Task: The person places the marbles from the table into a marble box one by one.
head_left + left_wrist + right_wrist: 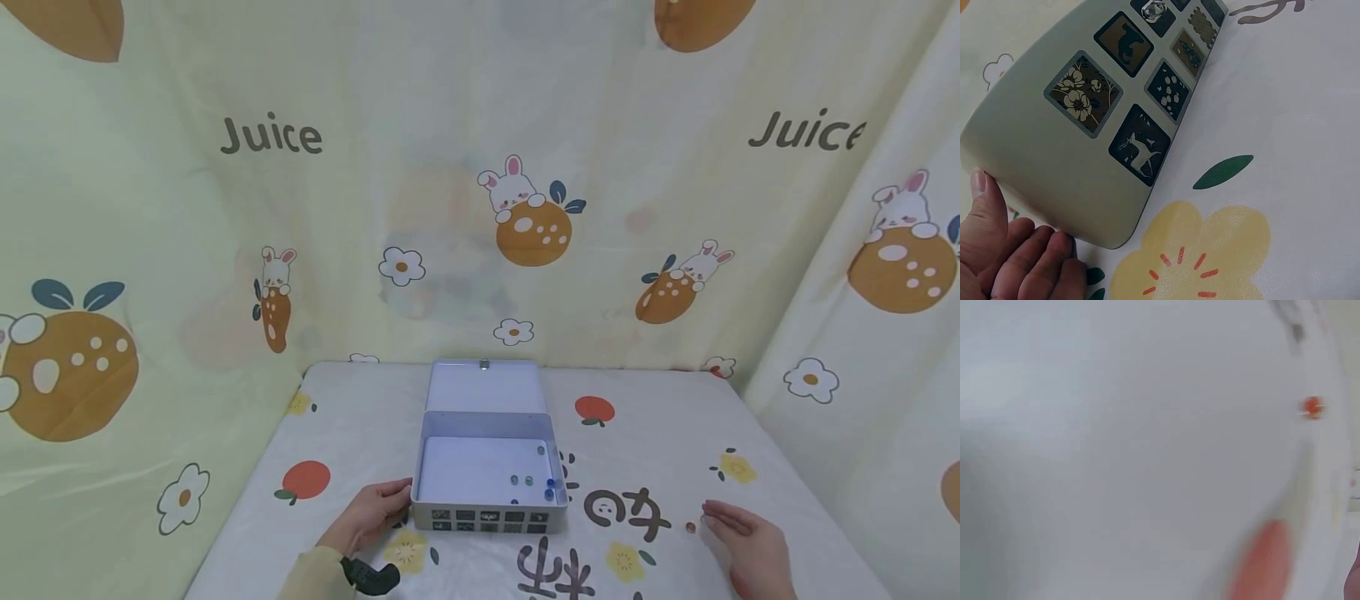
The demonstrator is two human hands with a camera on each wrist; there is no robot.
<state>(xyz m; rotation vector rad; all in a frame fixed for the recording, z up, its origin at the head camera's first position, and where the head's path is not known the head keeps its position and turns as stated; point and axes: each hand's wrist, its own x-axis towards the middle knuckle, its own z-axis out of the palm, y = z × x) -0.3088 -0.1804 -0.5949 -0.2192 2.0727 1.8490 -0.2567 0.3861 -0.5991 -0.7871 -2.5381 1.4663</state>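
A pale metal box (490, 512) with its lid (486, 387) folded back stands on the table. Inside lie several small glass marbles (529, 481), green and blue, toward the right. My left hand (381, 507) touches the box's left end. In the left wrist view the thumb (985, 203) rests against that end, fingers loosely bent below it. On the right, my right hand (752, 546) is over the cloth, fingers together, beside a small brownish marble (691, 527). The right wrist view is blurred: a fingertip (1266, 562) and a small orange round thing (1313, 407) stand apart.
A white printed tablecloth (360, 442) covers the table, with flat pictures of fruit and flowers and dark lettering (626, 510). A patterned curtain (450, 308) hangs behind the table and along both sides. Square pictures (1141, 145) decorate the box's front.
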